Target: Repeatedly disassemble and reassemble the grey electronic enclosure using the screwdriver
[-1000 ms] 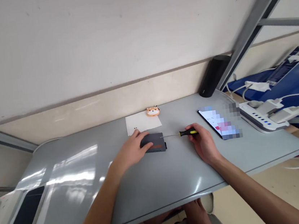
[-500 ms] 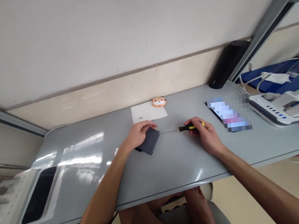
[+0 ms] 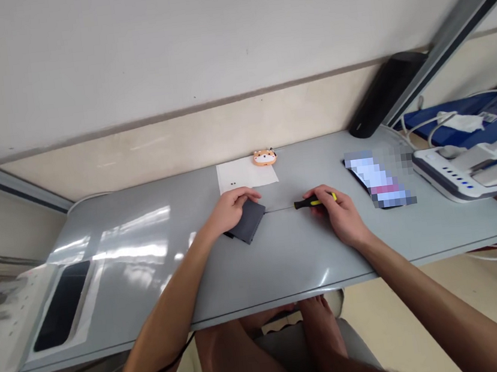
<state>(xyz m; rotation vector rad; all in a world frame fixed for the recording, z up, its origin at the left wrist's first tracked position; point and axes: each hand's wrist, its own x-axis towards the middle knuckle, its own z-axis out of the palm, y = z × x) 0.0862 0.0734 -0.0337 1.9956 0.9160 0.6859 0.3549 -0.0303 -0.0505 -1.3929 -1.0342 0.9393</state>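
My left hand [image 3: 230, 210] is closed on a flat dark grey rectangular case [image 3: 248, 222], its fingers over the back left part. In my right hand [image 3: 339, 214] is a screwdriver [image 3: 309, 201] with a black and yellow handle, lying almost level. Its long thin shaft points left, and the tip meets the right edge of the case; whether it sits in a screw is too small to tell. Just behind, two tiny dark bits, perhaps screws [image 3: 233, 183], lie on a sheet of white paper [image 3: 247, 173].
An orange animal-faced case [image 3: 264, 157] rests on the paper's back right corner. To the right are a phone [image 3: 377, 182], a white power strip [image 3: 455, 175] with plugs and a black cylinder [image 3: 386, 93]. Another phone [image 3: 62, 305] and a white socket block [image 3: 20, 316] stand left.
The screwdriver tip has come up to the edge of the grey case, closing a small gap. The whole view has shifted a little. Both hands keep their hold.
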